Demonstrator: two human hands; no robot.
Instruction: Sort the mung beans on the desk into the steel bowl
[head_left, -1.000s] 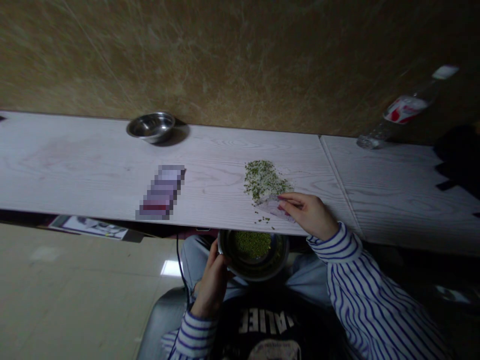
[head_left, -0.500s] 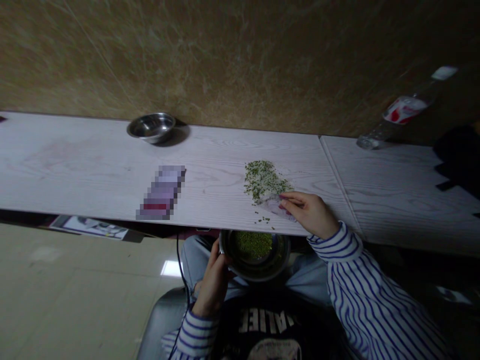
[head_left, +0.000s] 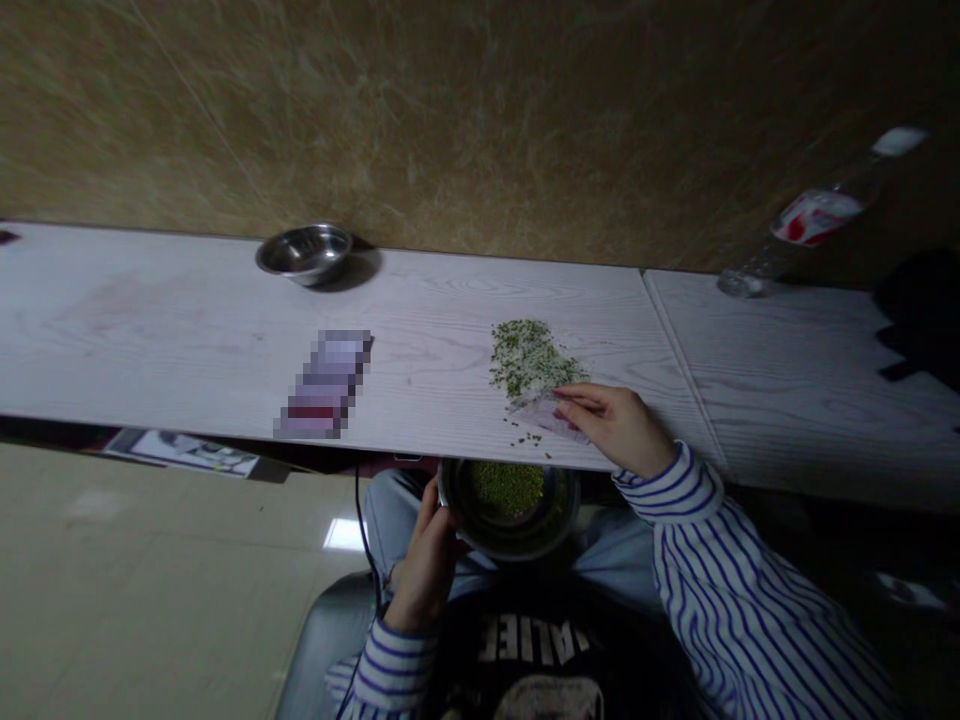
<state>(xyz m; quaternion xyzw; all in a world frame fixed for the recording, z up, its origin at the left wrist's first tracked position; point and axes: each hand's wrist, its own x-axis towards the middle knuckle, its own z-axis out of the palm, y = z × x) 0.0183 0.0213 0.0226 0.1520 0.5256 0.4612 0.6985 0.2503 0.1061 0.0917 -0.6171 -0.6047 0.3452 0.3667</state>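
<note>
Left hand (head_left: 426,575): gripped the grain bowl (head_left: 556,515) at its 9 o'clock rim.
Right hand (head_left: 621,422): pinched a clear plastic piece (head_left: 540,412), grain bowl at 8 o'clock.
Green grains (head_left: 523,352): lay at that hand's 10 o'clock.
Blurred slab (head_left: 325,385): lay at the grains' 9, tabletop (head_left: 439,350) between.
Second steel bowl (head_left: 307,265): stood at 10.
Bottle (head_left: 816,217): stood at 2.
Table edge (head_left: 409,446): ran between grain bowl and grains; wall (head_left: 480,130) closed 12.

- Dim overall, darkest at lower right.
- White glare on the glossy floor (head_left: 165,580).
- Shadow right of the far steel bowl (head_left: 304,262) on the surface (head_left: 435,300).
- Bottle (head_left: 817,217) slanted by edge distortion.
- Green grains (head_left: 510,488) softly defined.
- Flat item (head_left: 328,385) pixelated.
</note>
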